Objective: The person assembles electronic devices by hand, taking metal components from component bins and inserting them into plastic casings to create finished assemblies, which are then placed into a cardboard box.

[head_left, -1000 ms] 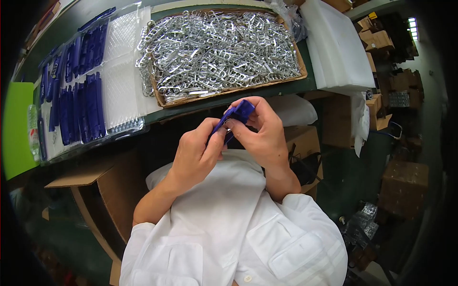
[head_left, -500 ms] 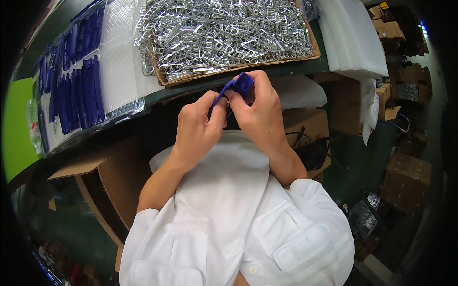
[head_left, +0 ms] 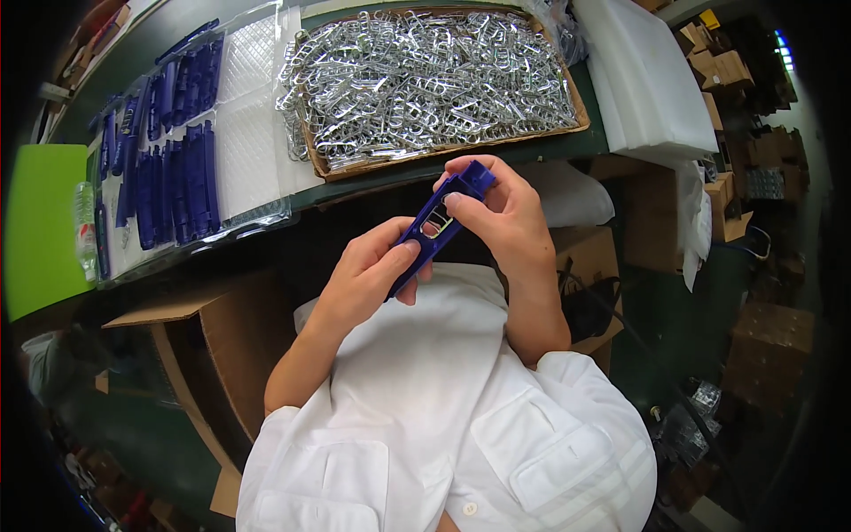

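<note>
Turned since half a second ago, the blue plastic part (head_left: 447, 234) now shows its long slotted face to the head view instead of a narrow edge, with a silver metal clip (head_left: 435, 225) visible in the slot. It slants at the centre of the frame, lower end toward the left. Left hand (head_left: 368, 268) is closed round that lower end, thumb flat on the face and fingers wrapped beneath; right hand (head_left: 514, 217) pinches the upper end, its thumb at the slot's top edge and its fingers behind. Good handling here, I judge, means letting the left grip steady the part while the right thumb presses squarely, without prying, keeping fingertips off the slot so the clip's seating can be checked. Whether it sits fully flush I cannot tell. More metal clips (head_left: 434, 89) fill a shallow cardboard box (head_left: 581, 106) at upper centre; similar blue pieces (head_left: 182, 191) lie at upper left.
</note>
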